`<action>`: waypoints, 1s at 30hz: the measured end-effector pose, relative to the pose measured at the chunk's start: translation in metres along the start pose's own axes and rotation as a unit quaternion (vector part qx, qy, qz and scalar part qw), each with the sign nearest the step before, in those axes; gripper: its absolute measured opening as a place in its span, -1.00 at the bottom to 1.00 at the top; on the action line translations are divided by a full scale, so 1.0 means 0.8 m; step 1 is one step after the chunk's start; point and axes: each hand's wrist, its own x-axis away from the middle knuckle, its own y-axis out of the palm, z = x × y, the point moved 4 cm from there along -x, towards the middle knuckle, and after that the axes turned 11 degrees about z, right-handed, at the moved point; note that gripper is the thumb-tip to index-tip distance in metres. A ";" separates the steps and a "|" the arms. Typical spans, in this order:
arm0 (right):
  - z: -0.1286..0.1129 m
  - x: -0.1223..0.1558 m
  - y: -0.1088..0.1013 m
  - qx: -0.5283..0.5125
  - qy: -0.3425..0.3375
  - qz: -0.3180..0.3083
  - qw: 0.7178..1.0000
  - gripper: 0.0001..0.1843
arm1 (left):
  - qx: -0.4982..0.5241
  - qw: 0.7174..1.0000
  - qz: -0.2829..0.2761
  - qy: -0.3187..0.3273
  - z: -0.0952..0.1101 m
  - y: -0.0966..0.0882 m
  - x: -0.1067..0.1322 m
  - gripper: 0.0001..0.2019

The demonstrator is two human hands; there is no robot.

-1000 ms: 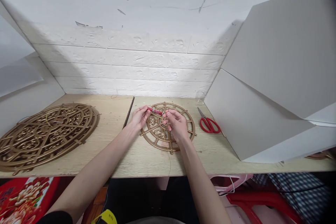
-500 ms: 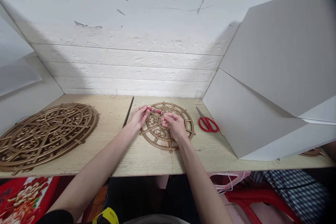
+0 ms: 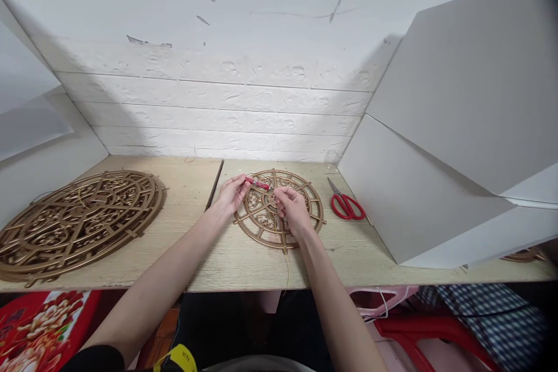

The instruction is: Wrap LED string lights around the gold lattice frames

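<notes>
Left hand (image 3: 230, 193) pinches a small red stick (image 3: 257, 183) by its left end, above a gold lattice disc (image 3: 264, 224).
Right hand (image 3: 291, 209) has its fingers bunched at the stick's right end; I cannot tell whether they grip it. The disc lies flat on the wooden table (image 3: 235, 264), with red scissors (image 3: 346, 205) just to its right.

On the worktop (image 3: 183, 258), the small lattice disc (image 3: 261, 225) lies at centre. The stack of large lattice discs (image 3: 78, 218) lies well apart at its 9 o'clock, and the scissors (image 3: 346, 204) just beside it at 3 o'clock. Folded boards (image 3: 436, 203) stand beyond the scissors. The wall (image 3: 218, 99) rises at 12 o'clock. Above the disc, a tube (image 3: 258, 184) sits in the left grip (image 3: 231, 193), and the right grip (image 3: 292, 208) is at the tube's 4 o'clock.
</notes>
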 end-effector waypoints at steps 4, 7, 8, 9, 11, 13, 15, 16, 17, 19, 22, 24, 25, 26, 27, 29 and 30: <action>-0.004 0.002 0.001 0.000 -0.010 -0.017 1.000 -0.69 | -0.001 1.000 0.009 -0.006 0.000 -0.001 -0.001 -0.86; -0.004 0.001 -0.001 0.008 -0.030 -0.013 0.999 -0.69 | -0.001 1.000 0.013 -0.009 0.000 -0.001 0.000 -0.87; -0.003 0.000 -0.002 0.004 -0.035 -0.012 0.999 -0.69 | -0.002 1.000 0.012 -0.007 0.000 -0.001 0.001 -0.87; -0.002 -0.002 -0.003 -0.002 -0.037 -0.010 0.999 -0.69 | -0.003 1.000 0.010 -0.006 0.000 0.000 0.001 -0.86; 0.001 -0.004 -0.004 -0.021 -0.035 -0.010 0.999 -0.70 | -0.005 1.000 0.010 -0.002 0.001 0.001 0.003 -0.85; 0.004 -0.006 -0.005 -0.037 -0.030 -0.008 0.999 -0.70 | -0.006 1.000 0.015 -0.001 0.002 0.001 0.005 -0.83; 0.004 -0.006 -0.005 -0.043 -0.027 -0.009 0.999 -0.70 | -0.008 1.000 0.018 0.000 0.002 0.002 0.005 -0.82; 0.004 -0.006 -0.005 -0.045 -0.027 -0.010 0.999 -0.70 | -0.009 1.000 0.017 0.000 0.002 0.002 0.005 -0.81; 0.004 -0.006 -0.005 -0.045 -0.025 -0.010 0.999 -0.70 | -0.009 1.000 0.015 -0.001 0.002 0.002 0.005 -0.81; 0.004 -0.006 -0.006 -0.047 -0.018 -0.008 0.999 -0.68 | -0.009 1.000 0.013 -0.002 0.002 0.002 0.004 -0.82; 0.004 -0.006 -0.006 -0.052 -0.009 -0.005 0.999 -0.66 | -0.004 1.000 0.014 -0.005 0.001 0.001 0.003 -0.84; 0.004 -0.006 -0.006 -0.053 -0.008 -0.001 0.999 -0.67 | -0.001 1.000 0.017 -0.005 0.001 0.001 0.003 -0.84; 0.003 -0.006 -0.006 -0.053 -0.009 0.002 0.999 -0.68 | -0.001 1.000 0.018 -0.004 0.002 0.001 0.004 -0.83; 0.003 -0.005 -0.006 -0.051 -0.010 0.005 0.999 -0.69 | -0.002 1.000 0.018 -0.003 0.002 0.002 0.004 -0.83; 0.002 -0.005 -0.005 -0.049 -0.012 0.007 0.999 -0.71 | -0.002 1.000 0.018 -0.001 0.002 0.002 0.004 -0.82; 0.000 -0.004 -0.005 -0.045 -0.023 0.011 0.999 -0.75 | -0.003 1.000 0.016 0.000 0.002 0.002 0.004 -0.81; -0.001 -0.003 -0.004 -0.043 -0.029 0.013 0.999 -0.77 | -0.003 1.000 0.016 0.000 0.002 0.002 0.004 -0.81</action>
